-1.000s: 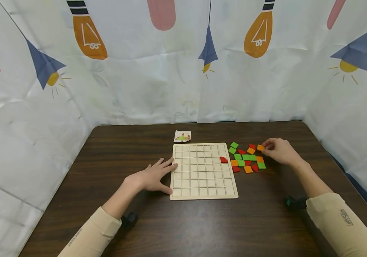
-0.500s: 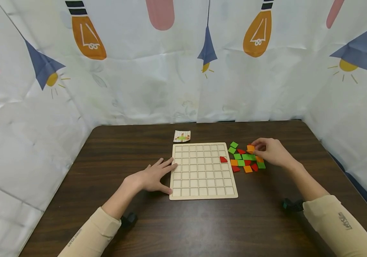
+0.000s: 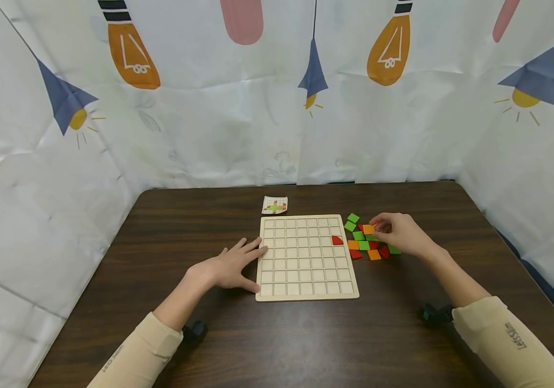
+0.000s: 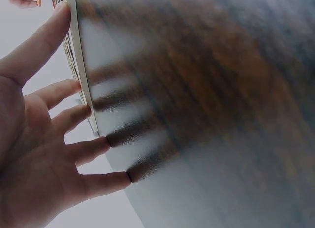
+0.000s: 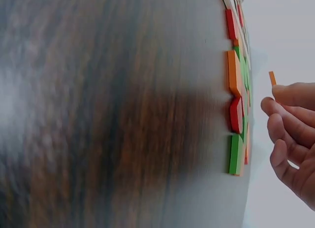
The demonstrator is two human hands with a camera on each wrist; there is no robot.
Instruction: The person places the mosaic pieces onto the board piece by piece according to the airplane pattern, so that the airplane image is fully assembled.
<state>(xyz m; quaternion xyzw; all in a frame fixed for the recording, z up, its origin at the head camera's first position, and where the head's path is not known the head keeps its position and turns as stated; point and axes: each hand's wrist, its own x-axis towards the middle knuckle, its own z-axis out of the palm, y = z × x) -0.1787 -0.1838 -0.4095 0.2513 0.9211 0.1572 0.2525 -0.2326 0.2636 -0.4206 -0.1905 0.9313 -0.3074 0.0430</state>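
Note:
A pale gridded wooden board (image 3: 306, 258) lies on the dark table, with one red round-edged piece (image 3: 337, 240) in a cell near its right side. My left hand (image 3: 230, 269) spreads its fingers along the board's left edge; thumb and some fingertips touch it. Between thumb and fingertips my right hand (image 3: 400, 233) pinches an orange square tile (image 5: 272, 78), raised over the loose pieces right of the board. Those are green tiles (image 3: 364, 246), orange tiles (image 3: 374, 255) and red pieces (image 3: 384, 251); the right hand hides some of them.
Behind the board lies a small card (image 3: 275, 205) printed with a coloured pattern on a grid. The brown table (image 3: 199, 215) ends at a white curtain (image 3: 238, 134) with printed lamps. Each wrist wears a dark device.
My right hand has moved left across the loose pieces toward the board, carrying the orange tile from the cluster's far right side. The left hand keeps its place at the board's edge.

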